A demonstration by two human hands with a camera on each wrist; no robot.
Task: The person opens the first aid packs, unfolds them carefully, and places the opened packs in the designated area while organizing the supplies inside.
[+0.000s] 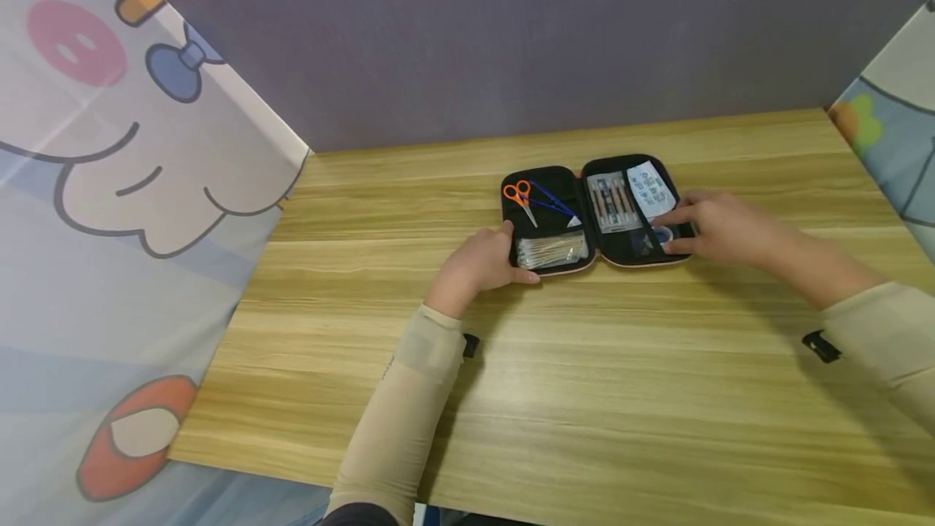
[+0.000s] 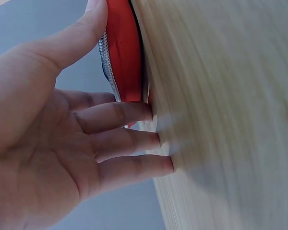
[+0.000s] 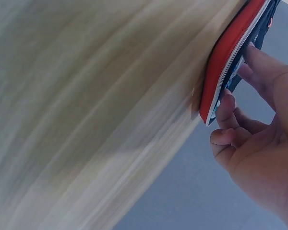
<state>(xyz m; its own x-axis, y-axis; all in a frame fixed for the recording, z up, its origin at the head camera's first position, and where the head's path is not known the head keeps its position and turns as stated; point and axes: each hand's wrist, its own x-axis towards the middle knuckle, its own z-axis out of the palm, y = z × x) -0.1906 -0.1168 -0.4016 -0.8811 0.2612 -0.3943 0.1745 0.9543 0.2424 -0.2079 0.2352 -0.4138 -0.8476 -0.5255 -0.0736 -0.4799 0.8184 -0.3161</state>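
Observation:
An unzipped black-lined case (image 1: pixel 595 254) with a red outside lies spread on the table. Its left half carries orange-handled scissors (image 1: pixel 520 195), a blue slim tool (image 1: pixel 553 200) and a bag of cotton swabs (image 1: pixel 551 251). At its left front corner is my left hand (image 1: pixel 484 260), thumb along the zipped edge, fingers fairly straight and touching the table in the left wrist view. My right hand (image 1: pixel 719 226) reaches into the right half, bent fingers and thumb around a small round blue-and-white item (image 1: pixel 663 234); case rim and fingers hide whether they pinch it.
A clear pack of slim sticks (image 1: pixel 613 203) and a white printed packet (image 1: pixel 650 189) sit in the right half, under black straps. The wooden table (image 1: pixel 584 396) meets a grey wall (image 1: pixel 511 47) behind. A cartoon-printed cloth (image 1: pixel 109 266) hangs at the left.

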